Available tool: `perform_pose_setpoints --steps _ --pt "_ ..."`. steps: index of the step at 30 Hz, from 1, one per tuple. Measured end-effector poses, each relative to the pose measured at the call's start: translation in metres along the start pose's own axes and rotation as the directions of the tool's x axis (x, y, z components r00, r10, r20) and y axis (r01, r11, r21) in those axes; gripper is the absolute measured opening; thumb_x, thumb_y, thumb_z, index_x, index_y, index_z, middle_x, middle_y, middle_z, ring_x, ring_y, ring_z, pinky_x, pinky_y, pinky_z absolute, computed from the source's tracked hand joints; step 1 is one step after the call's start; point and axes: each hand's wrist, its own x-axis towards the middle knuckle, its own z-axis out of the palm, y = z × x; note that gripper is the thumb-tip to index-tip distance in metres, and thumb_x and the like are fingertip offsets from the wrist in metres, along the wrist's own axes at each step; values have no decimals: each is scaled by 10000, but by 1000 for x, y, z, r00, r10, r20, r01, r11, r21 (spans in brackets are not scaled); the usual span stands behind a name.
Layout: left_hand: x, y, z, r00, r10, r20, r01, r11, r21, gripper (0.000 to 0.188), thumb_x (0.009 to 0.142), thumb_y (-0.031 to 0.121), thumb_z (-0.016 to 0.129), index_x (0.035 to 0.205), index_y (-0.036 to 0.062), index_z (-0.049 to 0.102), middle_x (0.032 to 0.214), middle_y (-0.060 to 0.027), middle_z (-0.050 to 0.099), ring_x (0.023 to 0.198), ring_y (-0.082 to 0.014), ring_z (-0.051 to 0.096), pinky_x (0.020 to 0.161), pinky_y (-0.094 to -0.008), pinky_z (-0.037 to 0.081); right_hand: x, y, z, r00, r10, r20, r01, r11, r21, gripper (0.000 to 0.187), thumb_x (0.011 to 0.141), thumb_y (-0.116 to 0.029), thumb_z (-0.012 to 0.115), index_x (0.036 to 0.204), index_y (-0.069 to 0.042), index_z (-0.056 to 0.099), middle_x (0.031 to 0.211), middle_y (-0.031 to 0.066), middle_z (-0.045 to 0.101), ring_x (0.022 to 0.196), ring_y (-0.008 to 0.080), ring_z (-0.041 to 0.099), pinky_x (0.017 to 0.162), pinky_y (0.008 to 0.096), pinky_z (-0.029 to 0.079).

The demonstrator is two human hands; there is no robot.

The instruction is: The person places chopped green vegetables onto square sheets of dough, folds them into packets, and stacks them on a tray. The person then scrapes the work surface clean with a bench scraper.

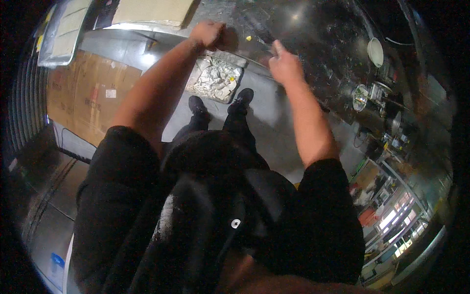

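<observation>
Over a dark, scuffed worktop (313, 29) both of my arms reach forward. My left hand (209, 34) is closed into a fist near the worktop's front edge; what it holds, if anything, is hidden. Farther right, my right hand (286, 63) is closed, thumb forward, around a dark, long tool (264, 35) that is blurred, so its kind does not show. Between the hands a small yellow bit (248, 37) lies on the worktop. Below the edge, in front of my shoes, stands a tray of pale, crumpled scraps (215, 76).
A pale, flat slab (152, 11) lies at the far left, beside a clear-rimmed tray (66, 32). A large cardboard box (93, 93) stands below them. On the right are a white oval bowl (375, 52), a small round container (361, 96) and a metal rack (396, 196).
</observation>
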Motion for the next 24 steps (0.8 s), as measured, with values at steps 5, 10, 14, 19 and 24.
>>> perform_pose_setpoints --steps 5,10,14,19,24 --pt "-95 -83 -30 986 -165 21 155 868 -472 402 1006 408 517 1007 30 655 862 -102 687 713 -213 660 634 -315 517 -48 -54 8 994 -28 105 38 995 -92 616 867 -265 582 1471 -276 465 1165 250 664 1067 438 638 952 502 501" --pt "-236 -272 -88 827 -554 -96 483 788 -382 371 980 436 544 1009 73 614 895 -91 710 694 -185 652 568 -327 492 -73 -49 12 982 -100 157 116 989 -93 603 864 -257 591 1457 -276 488 1172 246 664 1067 430 642 955 486 504" --pt "-370 -411 -125 719 -663 -208 695 694 188 428 958 447 575 1006 24 618 788 -115 702 564 -197 622 498 -385 493 -57 -17 -3 994 -102 -50 104 994 38 564 858 -237 597 1419 -251 537 1157 231 678 1028 417 666 927 486 520" --pt "-462 -435 -118 395 -900 -182 839 435 -327 411 952 405 586 936 -3 631 760 -112 674 581 -210 637 493 -388 470 -1 20 -30 961 82 -263 -87 996 -8 597 854 -256 561 1442 -168 519 1198 239 665 1067 417 653 978 464 494" --pt "-405 -370 -86 664 -715 -219 680 699 -219 362 948 321 628 1066 -20 650 880 -105 688 752 -181 649 605 -333 528 -36 -13 25 998 59 -7 -59 991 -123 628 866 -274 581 1482 -269 457 1162 261 666 1054 437 649 956 490 502"
